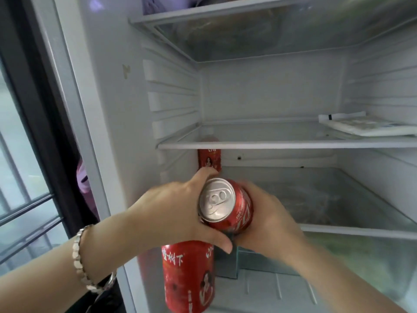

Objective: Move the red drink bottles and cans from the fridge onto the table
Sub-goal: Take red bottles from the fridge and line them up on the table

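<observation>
A red cola can (234, 211) with a silver top is tilted toward me in front of the open fridge, clasped between both hands. My right hand (268, 220) grips its right side. My left hand (176, 213) curls round its left side, thumb under the can. A large red drink bottle (188, 276) with white lettering hangs below my left palm, which hides its upper end. Another red bottle (209, 160) stands at the back left of the fridge, under the middle glass shelf (282, 144).
A flat white packet (365, 126) lies on the right of the middle shelf. Below the hands are a lower glass shelf (361, 231) and a clear drawer (372, 263). The fridge's left wall (108, 132) is close beside my left arm, with a barred window (24, 211) further left.
</observation>
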### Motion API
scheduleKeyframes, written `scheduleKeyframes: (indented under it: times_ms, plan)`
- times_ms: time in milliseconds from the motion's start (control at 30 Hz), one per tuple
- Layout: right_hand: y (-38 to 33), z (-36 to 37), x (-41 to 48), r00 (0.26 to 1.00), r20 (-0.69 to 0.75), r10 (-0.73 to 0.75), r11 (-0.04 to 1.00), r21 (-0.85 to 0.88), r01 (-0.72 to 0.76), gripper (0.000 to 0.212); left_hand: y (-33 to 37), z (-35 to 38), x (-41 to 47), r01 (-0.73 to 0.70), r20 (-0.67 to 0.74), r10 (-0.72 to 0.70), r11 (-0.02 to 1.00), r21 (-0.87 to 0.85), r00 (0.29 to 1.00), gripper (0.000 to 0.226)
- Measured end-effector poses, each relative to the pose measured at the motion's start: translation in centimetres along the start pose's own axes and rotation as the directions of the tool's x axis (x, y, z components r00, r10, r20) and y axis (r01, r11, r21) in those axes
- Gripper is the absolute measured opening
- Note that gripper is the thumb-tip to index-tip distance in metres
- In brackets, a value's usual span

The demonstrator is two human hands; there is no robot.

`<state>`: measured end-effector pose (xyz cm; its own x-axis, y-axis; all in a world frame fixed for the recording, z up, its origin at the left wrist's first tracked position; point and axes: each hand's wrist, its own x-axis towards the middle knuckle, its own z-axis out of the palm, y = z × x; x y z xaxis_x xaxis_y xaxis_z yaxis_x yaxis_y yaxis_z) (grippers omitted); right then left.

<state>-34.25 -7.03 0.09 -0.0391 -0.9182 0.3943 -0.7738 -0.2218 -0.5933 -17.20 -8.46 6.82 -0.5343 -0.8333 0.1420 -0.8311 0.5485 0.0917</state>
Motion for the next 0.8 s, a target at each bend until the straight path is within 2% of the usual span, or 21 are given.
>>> scheduleKeyframes:
  times_ms: [100, 233, 334, 400, 434, 467, 500, 567, 600, 667, 700, 800]
  plan:
    - [-0.7, 0.4, -0.5, 0.992, 0.126, -0.022, 1.000, 0.016, 0.020, 0.082, -0.9, 0.6, -0.7, -0.042, -0.063, 0.036, 0.995, -0.095, 0.997, 0.091]
    - [-0.7, 1.1, -0.6, 0.974, 0.224, -0.033, 0.999, 0.035, 0.026, 0.088, -1.8, 1.3, -0.8, -0.038, -0.053, 0.023, 0.955, -0.293, 0.998, 0.064]
    - [-0.6, 1.0, 0.0, 0.959, 0.278, -0.063, 0.998, 0.047, 0.052, 0.092, -2.0, 1.7, -0.7, -0.037, -0.103, 0.003, 0.943, -0.330, 0.995, 0.058]
    - [-0.4, -0.4, 0.9, 0.885, 0.461, -0.070, 0.998, 0.029, 0.064, 0.090, -1.9, 1.5, -0.5, -0.010, -0.116, -0.031, 0.943, -0.333, 0.993, 0.063]
    - [-0.3, -1.3, 1.6, 0.809, 0.583, -0.073, 0.996, 0.009, 0.084, 0.086, -1.8, 1.5, -0.4, 0.007, -0.108, -0.046, 0.940, -0.340, 0.993, 0.066]
    - [-0.3, -2.1, 2.4, 0.731, 0.677, -0.085, 0.996, 0.042, 0.077, 0.082, -1.8, 1.3, -0.2, 0.028, -0.091, -0.063, 0.940, -0.340, 0.994, 0.065]
    - [-0.2, -2.6, 3.5, 0.694, 0.712, -0.105, 0.991, 0.133, 0.013, 0.078, -1.8, 1.2, 0.0, 0.049, -0.072, -0.077, 0.942, -0.331, 0.994, 0.062]
    - [0.4, -2.0, 6.0, 0.795, 0.606, -0.043, 0.957, 0.253, -0.141, 0.067, -1.9, 0.8, 0.4, 0.088, -0.027, -0.100, 0.951, -0.295, 0.995, 0.056]
    - [0.3, -1.2, 7.3, 0.852, 0.522, 0.032, 0.957, 0.230, -0.177, 0.052, -1.9, 0.7, 0.6, 0.101, -0.010, -0.109, 0.954, -0.282, 0.994, 0.056]
    - [0.5, 1.4, 10.0, 0.926, 0.341, 0.164, 0.980, 0.049, -0.192, 0.012, -2.0, 0.5, 0.8, 0.119, 0.020, -0.118, 0.958, -0.262, 0.993, 0.058]
    - [0.6, 2.9, 11.5, 0.941, 0.278, 0.192, 0.979, 0.006, -0.202, 0.007, -2.0, 0.5, 0.8, 0.125, 0.029, -0.122, 0.959, -0.253, 0.992, 0.058]
    - [1.7, 7.2, 16.3, 0.927, 0.148, 0.344, 0.937, 0.013, -0.349, 0.061, -1.9, 0.2, 1.0, 0.122, 0.049, -0.115, 0.969, -0.213, 0.992, 0.053]
